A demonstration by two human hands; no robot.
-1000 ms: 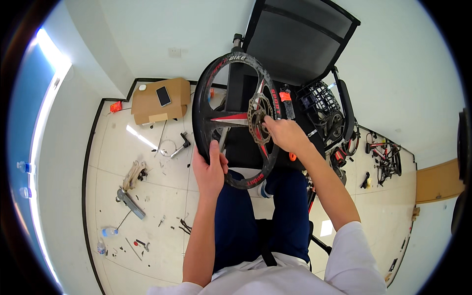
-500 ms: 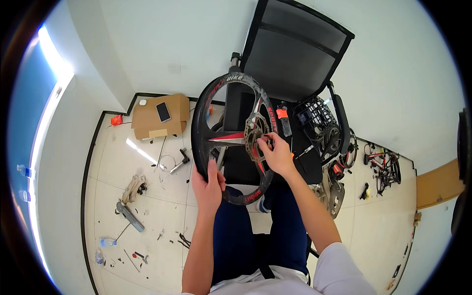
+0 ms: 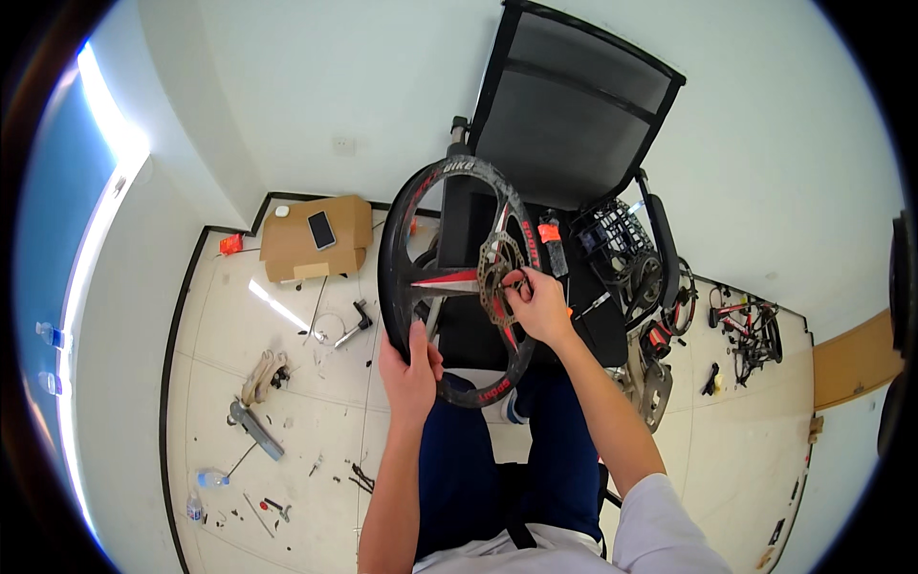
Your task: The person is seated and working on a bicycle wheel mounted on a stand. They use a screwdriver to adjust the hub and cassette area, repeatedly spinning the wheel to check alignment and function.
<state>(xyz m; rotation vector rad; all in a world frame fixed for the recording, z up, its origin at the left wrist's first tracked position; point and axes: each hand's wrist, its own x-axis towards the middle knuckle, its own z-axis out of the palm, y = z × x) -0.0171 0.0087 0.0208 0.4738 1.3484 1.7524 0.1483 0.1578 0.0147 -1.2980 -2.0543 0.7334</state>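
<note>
A black bicycle wheel (image 3: 429,172) with red and white spokes stands on edge, tilted, above my lap at the front of the chair. My left hand (image 3: 409,375) is closed round the lower left of its rim, with the thumb on the near side. At the hub sits a round, perforated disc brake rotor (image 3: 493,297). My right hand (image 3: 538,304) has thumb and fingers pinched together at the hub centre, over the rotor. Whatever small part lies between those fingertips is hidden.
A black mesh-back chair (image 3: 583,105) holds a black wire basket (image 3: 610,231) and tools on its seat. Left on the floor lie a cardboard box (image 3: 287,239) with a phone (image 3: 321,230), metal parts and water bottles. Bike parts (image 3: 751,325) lie at right.
The whole view has shifted slightly, so the wheel and floor items appear a little lower. My left hand keeps its hold on the rim; my right fingers stay at the hub, slightly more curled.
</note>
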